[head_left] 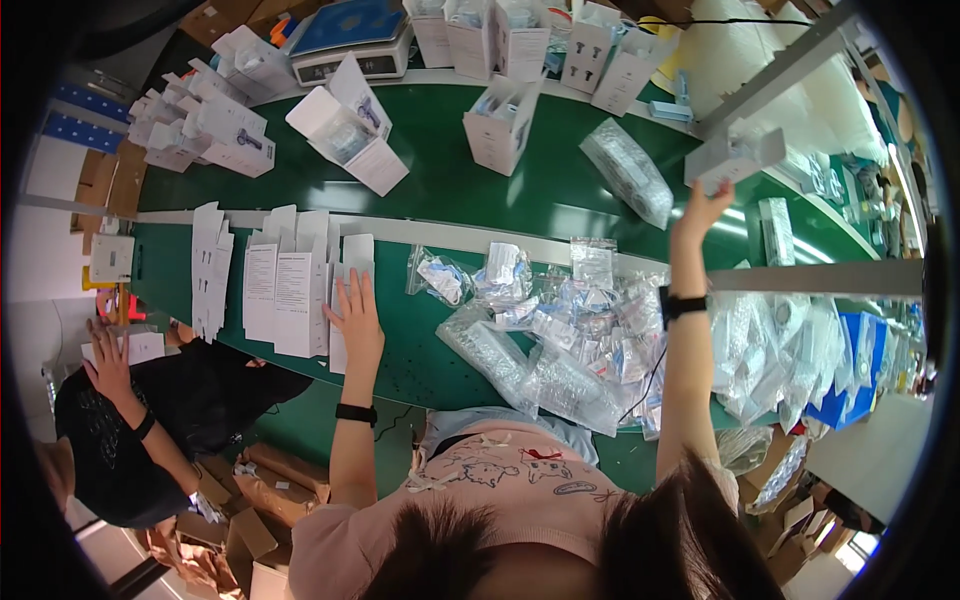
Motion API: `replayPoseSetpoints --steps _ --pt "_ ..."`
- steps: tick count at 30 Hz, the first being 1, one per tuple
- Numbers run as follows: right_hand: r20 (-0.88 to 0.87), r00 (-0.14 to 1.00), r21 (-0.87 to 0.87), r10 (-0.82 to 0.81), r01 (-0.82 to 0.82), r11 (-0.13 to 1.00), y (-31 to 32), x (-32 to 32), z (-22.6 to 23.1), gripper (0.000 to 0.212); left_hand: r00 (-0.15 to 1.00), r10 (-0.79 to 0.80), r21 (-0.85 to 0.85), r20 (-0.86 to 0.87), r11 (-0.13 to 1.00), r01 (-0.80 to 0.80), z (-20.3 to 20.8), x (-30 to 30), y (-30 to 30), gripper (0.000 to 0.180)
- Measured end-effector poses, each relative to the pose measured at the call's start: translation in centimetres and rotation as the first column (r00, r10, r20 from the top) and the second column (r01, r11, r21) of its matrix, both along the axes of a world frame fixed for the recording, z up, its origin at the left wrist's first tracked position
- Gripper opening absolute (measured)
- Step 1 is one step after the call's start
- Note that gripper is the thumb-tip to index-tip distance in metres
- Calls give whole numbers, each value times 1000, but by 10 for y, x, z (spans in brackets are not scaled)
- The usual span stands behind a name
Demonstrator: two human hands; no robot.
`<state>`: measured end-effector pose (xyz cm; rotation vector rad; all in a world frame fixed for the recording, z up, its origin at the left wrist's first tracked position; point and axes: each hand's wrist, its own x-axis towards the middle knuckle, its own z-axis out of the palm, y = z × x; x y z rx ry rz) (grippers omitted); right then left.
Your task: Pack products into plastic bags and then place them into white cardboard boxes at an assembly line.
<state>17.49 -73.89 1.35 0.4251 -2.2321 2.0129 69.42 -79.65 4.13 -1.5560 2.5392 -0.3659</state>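
My left hand rests with fingers spread on the rightmost of a row of upright white cardboard boxes at the left of the green table. Out at the far right, my right hand grips the near side of a white box with its top flaps up. Its contents are hard to make out. Between my arms lies a pile of small clear plastic bags holding white and blue parts. Two bubble-wrap pouches lie at the table's near edge.
Open white boxes with packed contents stand along the back shelf. A bubble-wrapped item lies near them. A metal post crosses at right, beside more bubble-wrap pouches and a blue bin. At left a co-worker's hand touches a white box.
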Motion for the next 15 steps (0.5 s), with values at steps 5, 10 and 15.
replayPoseSetpoints --steps 5,10,15 --pt "265 485 -16 833 -862 507 42 172 60 40 918 8 105 -397 994 37 59 -44 45 74" --pt "380 -15 -511 925 -837 196 64 254 97 69 641 -372 -142 -671 914 381 91 -107 92 76" --pt "301 -40 -465 953 -878 110 62 254 103 78 39 238 233 -970 884 406 88 -120 86 82"
